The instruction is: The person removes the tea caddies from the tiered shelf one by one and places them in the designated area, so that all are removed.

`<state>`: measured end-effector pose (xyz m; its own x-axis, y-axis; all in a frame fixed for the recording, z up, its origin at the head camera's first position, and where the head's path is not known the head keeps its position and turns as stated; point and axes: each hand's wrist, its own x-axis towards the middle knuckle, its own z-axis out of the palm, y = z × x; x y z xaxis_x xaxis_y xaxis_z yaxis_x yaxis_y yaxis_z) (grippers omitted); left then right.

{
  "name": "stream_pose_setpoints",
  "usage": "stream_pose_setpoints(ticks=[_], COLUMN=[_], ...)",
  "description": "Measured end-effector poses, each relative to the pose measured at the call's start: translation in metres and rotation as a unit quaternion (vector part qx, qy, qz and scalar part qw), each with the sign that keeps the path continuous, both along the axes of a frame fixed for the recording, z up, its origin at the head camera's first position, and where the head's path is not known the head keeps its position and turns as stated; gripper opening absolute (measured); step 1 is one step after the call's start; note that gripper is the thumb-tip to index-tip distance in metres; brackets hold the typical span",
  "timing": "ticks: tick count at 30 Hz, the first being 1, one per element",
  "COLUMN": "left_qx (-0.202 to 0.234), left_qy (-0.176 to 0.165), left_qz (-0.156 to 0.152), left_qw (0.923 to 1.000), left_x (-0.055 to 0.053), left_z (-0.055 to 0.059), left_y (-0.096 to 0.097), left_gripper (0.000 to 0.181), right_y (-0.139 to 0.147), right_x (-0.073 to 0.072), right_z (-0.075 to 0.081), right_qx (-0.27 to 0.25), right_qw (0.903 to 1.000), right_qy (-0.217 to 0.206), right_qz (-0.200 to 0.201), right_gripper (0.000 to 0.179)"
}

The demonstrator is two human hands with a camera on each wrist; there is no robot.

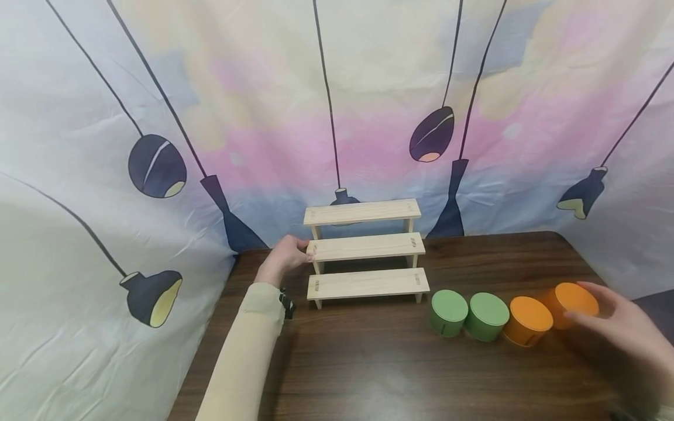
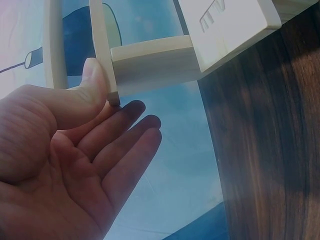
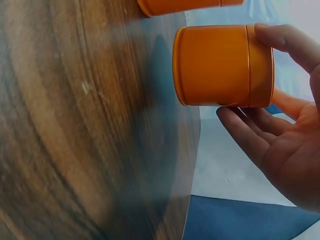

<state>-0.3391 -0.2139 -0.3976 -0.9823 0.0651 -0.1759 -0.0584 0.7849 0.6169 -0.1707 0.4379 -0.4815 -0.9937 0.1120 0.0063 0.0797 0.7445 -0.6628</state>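
My right hand (image 1: pixel 626 320) grips an orange round tin (image 1: pixel 575 299) at the right end of a row of tins. In the right wrist view, the thumb and fingers hold this tin (image 3: pixel 215 65) around its lidded end, with its base close over the table. Beside it stands a second orange tin (image 1: pixel 529 318). My left hand (image 1: pixel 284 258) pinches the left end of the middle step of a pale three-step wooden stand (image 1: pixel 368 248). The left wrist view shows the thumb (image 2: pixel 92 82) on that board's end, the other fingers extended below.
Two green tins (image 1: pixel 449 310) stand left of the orange ones, near the stand's front right corner. The dark wooden table (image 1: pixel 368 362) ends at the back against a cloth backdrop (image 1: pixel 274 105) printed with hanging lamps.
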Motion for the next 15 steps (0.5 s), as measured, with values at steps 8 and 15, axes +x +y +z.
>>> stream_pose_setpoints(ticks=[8,15], left_qx=[0.001,-0.002], left_qy=[-0.002,0.001], left_qz=[0.004,0.001], left_qw=[1.0000,1.0000], left_x=[0.002,0.003], left_z=[0.003,0.002], left_y=[0.001,-0.001], left_gripper=[0.059,0.059], right_y=[0.005,0.006], right_x=[0.007,0.011], right_z=[-0.001,-0.005], right_qx=[0.010,0.029], right_qw=[0.9996,0.9972], right_qy=[-0.017,-0.015], right_qz=[0.021,0.067], right_gripper=[0.099,0.091])
